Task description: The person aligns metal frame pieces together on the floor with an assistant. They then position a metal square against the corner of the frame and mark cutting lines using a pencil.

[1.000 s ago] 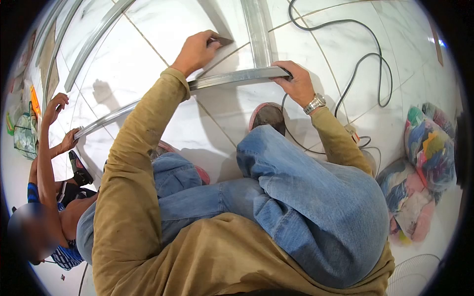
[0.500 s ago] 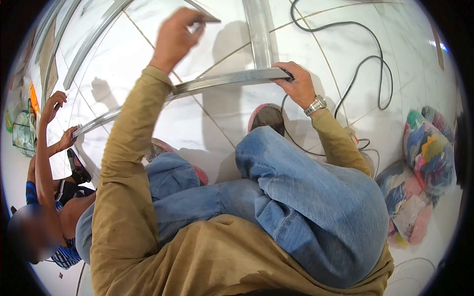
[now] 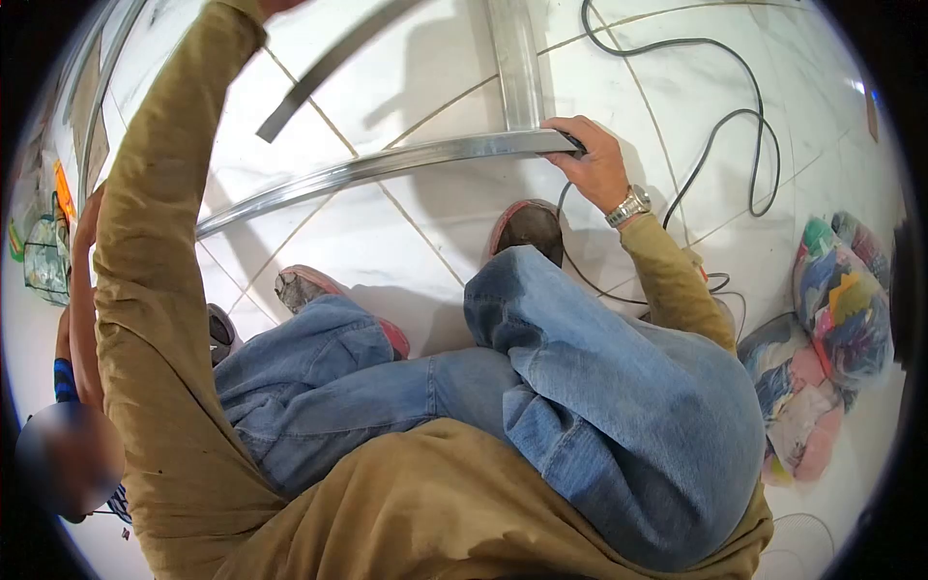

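My right hand, with a metal watch on its wrist, is closed around the right end of a long silvery metal channel. A small black piece shows at that end between the fingers; its kind is unclear. My left hand is almost wholly cut off by the top edge, so its fingers are hidden. Below and right of it, a flat grey metal strip slants across, its upper part out of view. A second metal channel lies lengthwise on the floor, meeting the first near my right hand.
A co-worker sits at the left, mostly behind my left sleeve. More metal lengths lie at the upper left. A black cable loops over the tiled floor at right. Plastic bags of coloured cloth stand beyond my knee.
My left hand has moved up and left, nearly out of view. The grey strip's end now reaches farther down and left. My right hand keeps hold of the channel end.
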Action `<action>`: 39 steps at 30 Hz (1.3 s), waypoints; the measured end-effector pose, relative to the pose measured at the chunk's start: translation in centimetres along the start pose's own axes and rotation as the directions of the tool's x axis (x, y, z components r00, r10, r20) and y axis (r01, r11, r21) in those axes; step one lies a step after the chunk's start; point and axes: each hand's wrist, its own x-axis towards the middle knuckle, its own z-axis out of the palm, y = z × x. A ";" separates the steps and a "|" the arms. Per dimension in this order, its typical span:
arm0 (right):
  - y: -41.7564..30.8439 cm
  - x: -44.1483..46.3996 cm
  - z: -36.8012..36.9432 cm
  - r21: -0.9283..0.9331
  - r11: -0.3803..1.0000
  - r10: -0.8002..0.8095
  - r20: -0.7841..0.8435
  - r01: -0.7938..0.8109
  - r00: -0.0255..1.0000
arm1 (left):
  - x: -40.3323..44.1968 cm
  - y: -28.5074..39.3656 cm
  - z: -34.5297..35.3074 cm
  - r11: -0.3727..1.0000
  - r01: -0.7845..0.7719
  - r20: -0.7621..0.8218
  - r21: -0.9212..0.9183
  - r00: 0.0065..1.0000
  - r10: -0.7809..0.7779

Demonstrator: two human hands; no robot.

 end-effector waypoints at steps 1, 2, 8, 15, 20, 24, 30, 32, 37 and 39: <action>0.0 0.0 0.1 0.003 1.000 0.005 0.001 -0.005 1.000 | 0.8 -2.4 1.0 0.999 0.045 0.099 0.022 0.994 -0.047; 0.0 0.0 0.1 0.004 1.000 0.003 -0.001 -0.003 1.000 | 0.8 -3.9 2.8 0.989 0.126 0.154 0.075 0.979 -0.136; -0.3 0.2 -0.2 -0.011 1.000 0.025 0.030 -0.025 0.999 | -0.8 -8.6 11.0 0.963 0.257 0.213 0.080 0.939 -0.269; 0.0 0.5 -0.3 -0.021 1.000 0.019 0.048 -0.018 0.999 | 0.3 -9.3 13.3 0.957 0.290 0.237 -0.019 0.931 -0.277; 0.1 0.6 -0.3 0.010 1.000 0.028 0.061 -0.029 0.998 | 0.4 -9.4 13.7 0.946 0.321 0.224 -0.046 0.926 -0.304; -0.5 0.7 -0.7 0.006 0.998 0.056 0.085 -0.056 0.995 | 0.8 -10.3 14.1 0.933 0.358 0.203 -0.047 0.917 -0.342; -0.6 0.8 -0.7 0.013 0.997 0.074 0.086 -0.075 0.994 | 1.1 -9.3 13.2 0.936 0.348 0.300 -0.057 0.900 -0.316; -0.6 0.8 -0.7 0.000 0.997 0.072 0.083 -0.072 0.994 | 1.2 -9.0 13.3 0.936 0.344 0.297 -0.068 0.903 -0.310; -0.2 0.7 -0.2 -0.017 1.000 0.020 0.067 -0.019 0.998 | 1.4 -9.5 13.6 0.934 0.347 0.281 -0.091 0.908 -0.310; -0.1 0.9 -0.3 -0.028 0.999 0.029 0.091 -0.027 0.995 | 2.2 -12.3 14.0 0.941 0.311 0.298 -0.134 0.918 -0.261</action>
